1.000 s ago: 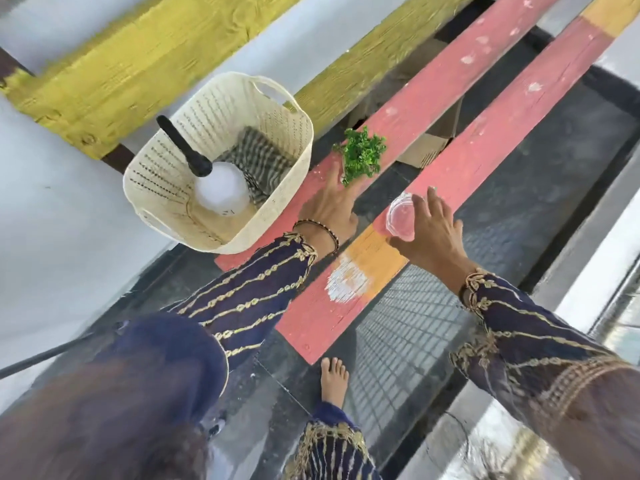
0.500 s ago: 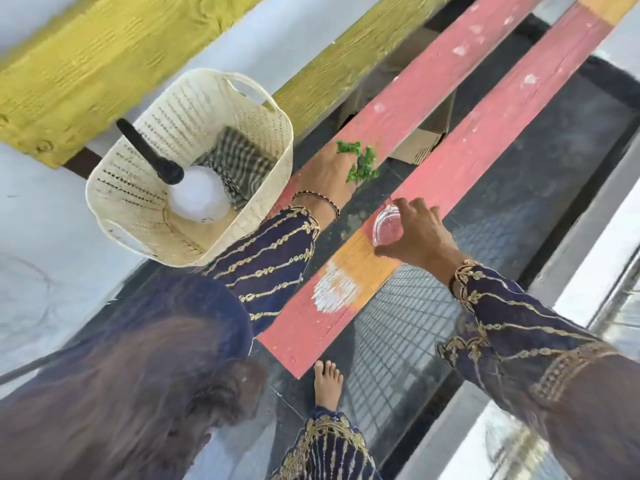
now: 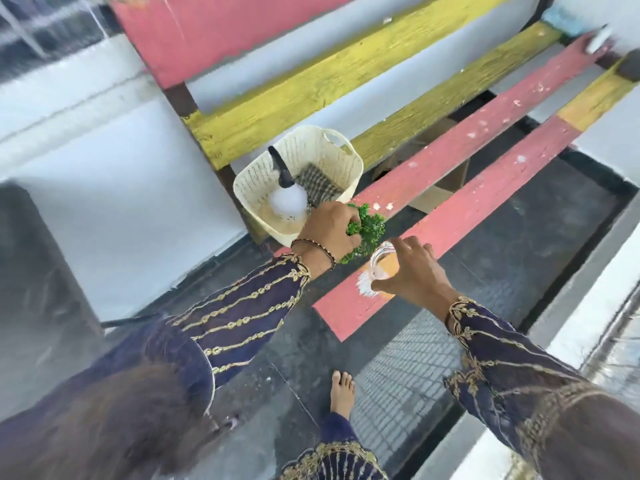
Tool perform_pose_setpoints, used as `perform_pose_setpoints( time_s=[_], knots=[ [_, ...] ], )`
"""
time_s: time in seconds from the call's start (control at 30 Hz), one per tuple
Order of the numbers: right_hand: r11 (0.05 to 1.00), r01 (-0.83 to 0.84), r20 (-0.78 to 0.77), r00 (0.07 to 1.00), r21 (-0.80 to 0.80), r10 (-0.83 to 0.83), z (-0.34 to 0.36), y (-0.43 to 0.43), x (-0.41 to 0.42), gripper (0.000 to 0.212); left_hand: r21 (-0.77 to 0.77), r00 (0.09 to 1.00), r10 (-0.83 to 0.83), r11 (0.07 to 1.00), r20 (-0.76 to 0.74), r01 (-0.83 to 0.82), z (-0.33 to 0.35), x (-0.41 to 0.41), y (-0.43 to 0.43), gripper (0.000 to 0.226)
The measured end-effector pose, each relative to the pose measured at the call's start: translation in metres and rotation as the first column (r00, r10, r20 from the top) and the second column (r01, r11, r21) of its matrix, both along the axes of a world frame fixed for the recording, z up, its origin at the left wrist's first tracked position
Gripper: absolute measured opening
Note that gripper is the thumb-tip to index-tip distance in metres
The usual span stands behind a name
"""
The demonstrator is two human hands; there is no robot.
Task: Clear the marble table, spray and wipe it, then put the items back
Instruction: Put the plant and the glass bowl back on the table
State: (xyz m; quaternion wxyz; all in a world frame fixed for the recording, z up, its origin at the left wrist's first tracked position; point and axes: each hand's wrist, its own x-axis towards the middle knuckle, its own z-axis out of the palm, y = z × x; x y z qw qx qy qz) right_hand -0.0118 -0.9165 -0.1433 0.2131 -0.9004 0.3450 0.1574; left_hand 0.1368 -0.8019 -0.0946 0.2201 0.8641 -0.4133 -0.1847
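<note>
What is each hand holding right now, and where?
Left hand grips the green plant around its foliage; right hand holds the clear glass by its side.

The lower part of the green plant (image 3: 369, 230) is covered by the left hand (image 3: 329, 233), so any pot cannot be made out. The clear glass (image 3: 381, 261) is partly masked by the right hand (image 3: 412, 271). The bench's (image 3: 485, 174) far end is blurred and cut off at the right edge.
</note>
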Motion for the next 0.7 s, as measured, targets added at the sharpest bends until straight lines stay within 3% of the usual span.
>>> perform_pose_setpoints(
  time_s=[0.17, 0.37, 0.5, 0.57, 0.63, 0.7],
  knots=[
    [0.997, -0.071, 0.081, 0.994, 0.013, 0.07, 0.072, 0.098, 0.006, 0.106, -0.027, 0.996, 0.074, 0.997, 0.051, -0.073, 0.082, -0.013, 0.115, 0.032],
    [0.987, -0.163, 0.162, 0.974, 0.011, 0.159, 0.147, 0.234, 0.016, 0.098, -0.075, 0.967, 0.248, 0.967, 0.061, -0.243, 0.161, -0.026, 0.273, 0.031],
    [0.958, -0.286, 0.198, 0.939, -0.002, 0.281, 0.174, 0.323, 0.033, 0.111, -0.066, 0.933, 0.353, 0.935, 0.065, -0.349, 0.198, -0.028, 0.377, 0.032],
    [0.944, -0.331, 0.176, 0.929, 0.009, 0.324, 0.184, 0.361, 0.043, 0.099, -0.069, 0.91, 0.409, 0.912, 0.071, -0.405, 0.206, -0.025, 0.42, 0.034],
    [0.928, -0.371, 0.205, 0.906, -0.038, 0.371, 0.191, 0.398, 0.058, 0.073, -0.073, 0.88, 0.466, 0.884, 0.089, -0.461, 0.212, -0.021, 0.466, 0.035],
    [0.903, -0.426, 0.188, 0.884, -0.053, 0.429, 0.198, 0.431, 0.074, 0.067, -0.08, 0.843, 0.53, 0.848, 0.088, -0.525, 0.215, -0.013, 0.506, 0.035]
  ],
)
